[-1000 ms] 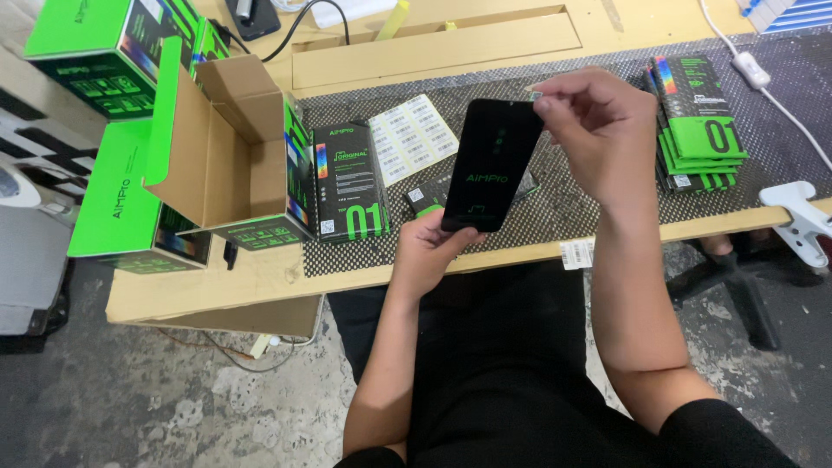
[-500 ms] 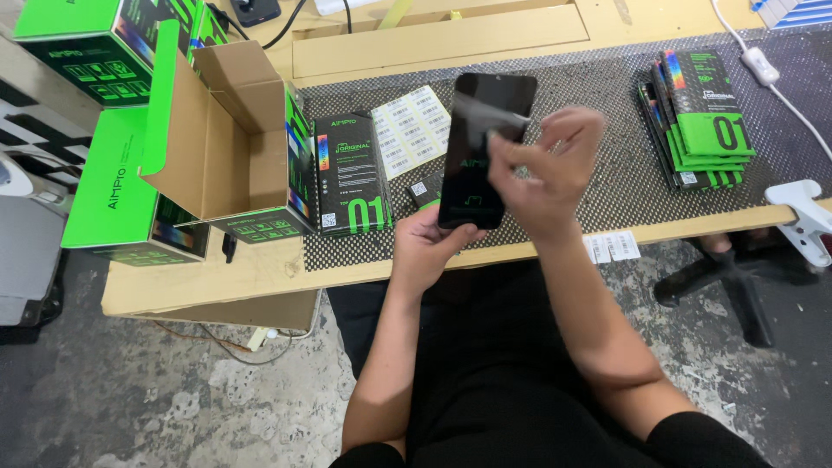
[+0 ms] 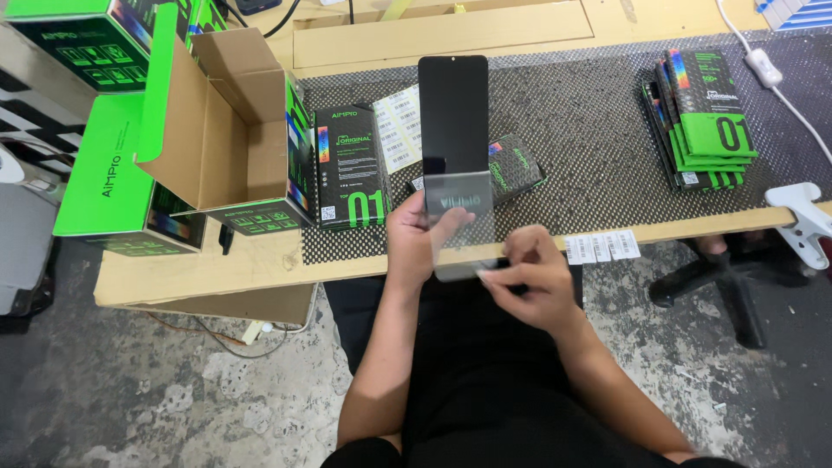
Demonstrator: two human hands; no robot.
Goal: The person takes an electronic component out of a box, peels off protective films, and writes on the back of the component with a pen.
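Note:
My left hand [image 3: 414,243] holds a black phone screen panel [image 3: 453,117] upright by its lower end, above the near edge of the table. A clear protective film [image 3: 464,230] is peeled down off the panel's lower half. My right hand [image 3: 530,279] pinches the bottom edge of that film, below and to the right of the left hand. A black-and-green flat box [image 3: 350,169] lies on the mat just left of the panel, and a smaller black packet [image 3: 516,165] lies behind it.
An open green cardboard carton [image 3: 221,130] stands at the left, with more green cartons [image 3: 95,43] beside it. Sticker sheets [image 3: 400,126] lie on the black mesh mat [image 3: 589,130]. A stack of black-and-green boxes [image 3: 702,121] sits at the right. A white clamp [image 3: 806,221] grips the table edge.
My right hand has dropped from the panel's top to below its bottom edge, drawing the clear film down off the screen. The left hand still holds the panel.

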